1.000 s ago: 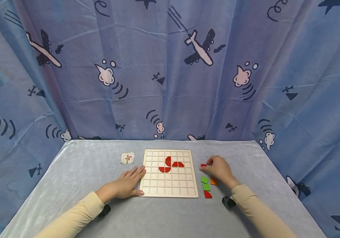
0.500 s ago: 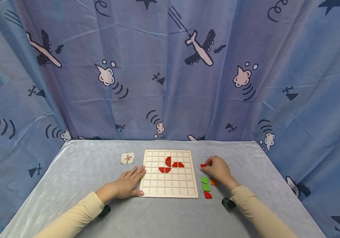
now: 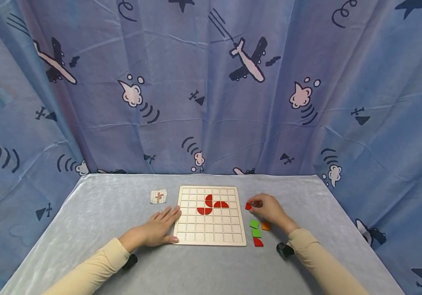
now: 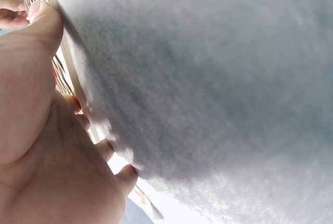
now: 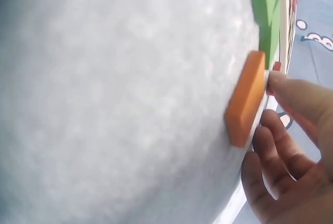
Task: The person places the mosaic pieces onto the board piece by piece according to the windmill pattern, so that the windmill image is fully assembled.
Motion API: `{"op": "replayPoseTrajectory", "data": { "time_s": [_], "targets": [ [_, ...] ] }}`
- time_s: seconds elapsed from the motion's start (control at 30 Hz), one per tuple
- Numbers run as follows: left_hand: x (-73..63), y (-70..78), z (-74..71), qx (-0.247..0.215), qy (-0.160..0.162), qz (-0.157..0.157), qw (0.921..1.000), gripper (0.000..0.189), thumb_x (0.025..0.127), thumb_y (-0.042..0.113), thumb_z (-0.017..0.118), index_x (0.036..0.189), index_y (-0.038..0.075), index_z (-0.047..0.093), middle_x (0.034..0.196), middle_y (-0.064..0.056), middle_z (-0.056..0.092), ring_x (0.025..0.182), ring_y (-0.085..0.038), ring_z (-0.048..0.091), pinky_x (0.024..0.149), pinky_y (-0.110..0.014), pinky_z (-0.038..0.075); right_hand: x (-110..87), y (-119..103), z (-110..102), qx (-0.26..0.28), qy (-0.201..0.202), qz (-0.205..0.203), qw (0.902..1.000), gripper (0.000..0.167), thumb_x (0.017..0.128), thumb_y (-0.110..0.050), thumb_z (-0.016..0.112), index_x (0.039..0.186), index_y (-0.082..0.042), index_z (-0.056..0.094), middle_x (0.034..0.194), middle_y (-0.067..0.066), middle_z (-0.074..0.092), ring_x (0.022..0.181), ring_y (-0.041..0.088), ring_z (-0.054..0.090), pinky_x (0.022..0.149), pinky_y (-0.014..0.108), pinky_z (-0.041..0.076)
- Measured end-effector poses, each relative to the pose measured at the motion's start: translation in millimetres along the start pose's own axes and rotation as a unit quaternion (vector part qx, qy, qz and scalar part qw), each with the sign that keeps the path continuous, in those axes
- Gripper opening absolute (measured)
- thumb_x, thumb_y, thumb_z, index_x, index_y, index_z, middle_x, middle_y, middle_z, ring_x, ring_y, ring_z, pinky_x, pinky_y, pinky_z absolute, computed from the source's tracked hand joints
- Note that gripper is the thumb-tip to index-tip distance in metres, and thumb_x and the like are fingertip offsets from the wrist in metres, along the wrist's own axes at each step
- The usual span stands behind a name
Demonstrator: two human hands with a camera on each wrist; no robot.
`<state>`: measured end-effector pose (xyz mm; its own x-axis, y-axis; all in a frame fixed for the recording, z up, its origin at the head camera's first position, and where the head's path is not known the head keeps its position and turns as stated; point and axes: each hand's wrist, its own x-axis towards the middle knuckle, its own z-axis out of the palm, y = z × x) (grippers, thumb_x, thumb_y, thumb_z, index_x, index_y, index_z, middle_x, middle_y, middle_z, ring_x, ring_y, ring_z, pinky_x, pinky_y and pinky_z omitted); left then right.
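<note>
A pale wooden grid board [image 3: 211, 227] lies on the table, with several red quarter-circle tiles [image 3: 208, 200] set in its cells. My left hand [image 3: 155, 229] rests at the board's left edge, fingers straight and spread, thumb at the near corner. In the left wrist view the thumb [image 4: 47, 23] lies along that edge. Just right of the board, my right hand [image 3: 270, 209] pinches a red tile [image 3: 248, 206] between thumb and index finger. The right wrist view shows only a sliver of this red tile [image 5: 277, 66] at the thumb tip; the other fingers are curled loosely.
Near the right hand lie two green square tiles [image 3: 256, 232], an orange tile [image 3: 265, 226] and a red quarter-circle tile [image 3: 258, 242]. A small card with a printed grid pattern [image 3: 158, 196] lies left of the board. A patterned blue curtain [image 3: 211, 102] hangs behind the table.
The red tile in my right fingers has shifted slightly left toward the board and turned, showing more of its face. My left hand and the board have stayed in place.
</note>
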<state>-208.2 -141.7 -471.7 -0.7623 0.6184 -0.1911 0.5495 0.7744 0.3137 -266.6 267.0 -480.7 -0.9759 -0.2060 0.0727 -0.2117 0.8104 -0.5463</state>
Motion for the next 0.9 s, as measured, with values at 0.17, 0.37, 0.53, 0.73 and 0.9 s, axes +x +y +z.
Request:
{"op": "replayPoseTrajectory", "data": {
  "time_s": [0.17,0.37,0.53,0.73,0.9],
  "targets": [
    [0.1,-0.7,0.4,0.001,0.002,0.001,1.0,0.086,0.096,0.048,0.058,0.157,0.001,0.02,0.167,-0.017,0.014,0.153,-0.043,0.014,0.117,-0.063,0.022,3.8,2.7,0.3,0.019,-0.012,0.011,0.9997,0.021,0.082,-0.014,0.08,0.103,-0.01,0.076,0.093,0.006,0.067,0.084,0.016,0.057,0.076,0.03,0.048],
    [0.6,-1.1,1.6,-0.003,-0.002,0.001,1.0,0.085,0.096,0.048,0.057,0.157,0.002,0.02,0.167,-0.016,0.014,0.154,-0.042,0.014,0.118,-0.063,0.021,6.5,2.7,2.3,0.015,-0.013,0.002,0.9998,0.018,0.081,-0.016,0.081,0.098,-0.011,0.076,0.088,0.005,0.065,0.079,0.016,0.054,0.072,0.028,0.045],
    [1.1,-1.2,1.4,-0.001,0.002,0.002,1.0,0.086,0.096,0.05,0.057,0.157,0.002,0.02,0.167,-0.016,0.014,0.154,-0.042,0.014,0.117,-0.063,0.022,8.4,2.3,2.5,0.011,-0.008,-0.002,0.9999,0.014,0.082,-0.014,0.079,0.095,-0.011,0.077,0.088,0.004,0.067,0.079,0.015,0.055,0.073,0.029,0.046],
    [0.2,-0.7,0.4,-0.001,-0.002,-0.001,1.0,0.087,0.096,0.049,0.057,0.157,0.001,0.019,0.167,-0.017,0.014,0.154,-0.042,0.014,0.118,-0.063,0.021,9.0,2.4,3.5,0.009,-0.003,-0.011,0.9999,0.014,0.082,-0.015,0.08,0.095,-0.012,0.078,0.089,0.002,0.068,0.08,0.013,0.057,0.076,0.031,0.049],
    [-0.9,0.8,-1.2,-0.002,-0.004,-0.003,1.0,0.087,0.096,0.049,0.057,0.157,0.001,0.019,0.167,-0.017,0.013,0.154,-0.042,0.013,0.118,-0.063,0.021,8.3,-5.1,6.0,0.019,0.002,-0.026,0.9995,0.017,0.081,-0.017,0.082,0.097,-0.012,0.078,0.09,0.002,0.07,0.081,0.012,0.06,0.076,0.031,0.051]
  ]
}}
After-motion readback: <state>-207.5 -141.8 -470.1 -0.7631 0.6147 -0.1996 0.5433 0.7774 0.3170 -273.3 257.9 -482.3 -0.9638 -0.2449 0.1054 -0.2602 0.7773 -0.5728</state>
